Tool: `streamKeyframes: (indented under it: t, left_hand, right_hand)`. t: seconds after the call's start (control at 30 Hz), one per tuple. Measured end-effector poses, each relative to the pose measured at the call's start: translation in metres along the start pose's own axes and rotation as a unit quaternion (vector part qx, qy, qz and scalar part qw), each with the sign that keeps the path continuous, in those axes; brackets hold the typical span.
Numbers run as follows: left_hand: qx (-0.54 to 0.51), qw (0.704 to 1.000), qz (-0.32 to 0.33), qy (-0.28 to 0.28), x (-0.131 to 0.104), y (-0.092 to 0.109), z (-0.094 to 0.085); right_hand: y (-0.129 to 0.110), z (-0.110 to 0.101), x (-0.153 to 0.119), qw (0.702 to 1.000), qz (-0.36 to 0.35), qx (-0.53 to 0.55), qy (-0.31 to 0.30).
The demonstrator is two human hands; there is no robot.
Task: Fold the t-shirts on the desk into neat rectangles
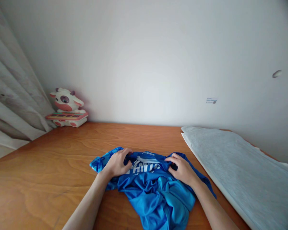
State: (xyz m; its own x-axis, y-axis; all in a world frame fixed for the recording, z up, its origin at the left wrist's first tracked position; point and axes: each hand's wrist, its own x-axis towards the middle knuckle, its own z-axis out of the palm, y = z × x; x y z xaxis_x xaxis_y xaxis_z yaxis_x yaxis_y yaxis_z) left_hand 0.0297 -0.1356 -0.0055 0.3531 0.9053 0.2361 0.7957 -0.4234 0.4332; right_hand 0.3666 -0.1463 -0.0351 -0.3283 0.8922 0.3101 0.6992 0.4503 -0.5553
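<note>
A shiny blue shirt [156,190] with white printed lettering lies crumpled on the wooden table, its lower part bunched toward me. On the left side of its upper edge, my left hand [120,162] is closed on the fabric near the shoulder. My right hand [180,167] pinches the cloth on the other side of the neck opening, thumb and fingers curled around a fold. Between the hands the collar area and part of the lettering show. A patterned sleeve sticks out past my left hand; the right sleeve is partly hidden under my right forearm.
The wooden tabletop [50,166] reaches back to a white wall [144,64]. A toy cow keyboard [68,108] stands in the back left corner beside a pale curtain [12,83]. Along the right lies a light grey cloth [242,166]. A small label [211,100] is on the wall.
</note>
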Motion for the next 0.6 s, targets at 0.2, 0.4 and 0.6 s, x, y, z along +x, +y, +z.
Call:
streamKeyframes:
  t: [0.2, 0.4, 0.6]
  left_hand:
    - [-0.107, 0.979, -0.097, 0.141, 0.019, -0.001, -0.014]
    - [0.046, 0.995, -0.071, 0.06, -0.009, 0.007, -0.051]
    - [0.035, 0.969, -0.122, -0.212, -0.044, 0.007, -0.051]
  right_hand:
    - [0.006, -0.006, 0.014, 0.973, 0.124, 0.175, 0.087]
    - [-0.016, -0.051, 0.001, 0.981, 0.092, 0.172, 0.009]
    - [-0.023, -0.065, -0.024, 0.906, 0.171, 0.244, -0.3]
